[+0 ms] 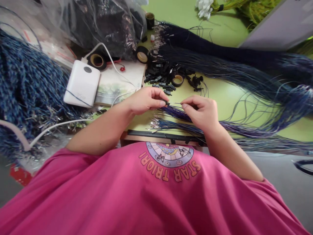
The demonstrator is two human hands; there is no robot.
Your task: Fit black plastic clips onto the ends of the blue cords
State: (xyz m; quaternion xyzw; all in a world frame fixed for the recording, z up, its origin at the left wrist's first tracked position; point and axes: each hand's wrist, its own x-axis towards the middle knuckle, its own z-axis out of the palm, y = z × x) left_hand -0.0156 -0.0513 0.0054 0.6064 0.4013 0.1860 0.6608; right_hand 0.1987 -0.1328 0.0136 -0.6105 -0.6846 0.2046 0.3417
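My left hand pinches a small black connector between thumb and fingers. My right hand pinches a thin blue wire whose metal tip points at that connector, almost touching it. Both hands hover over a bundle of blue and purple wires with metal terminals, lying on the green table near its front edge. A heap of loose black connectors lies just beyond my hands.
Long dark blue wire bundles stretch across the right of the table. A white power bank with a white cable rests on a book at left. Black tape rolls and a plastic bag sit behind. Twisted blue wires pile at far left.
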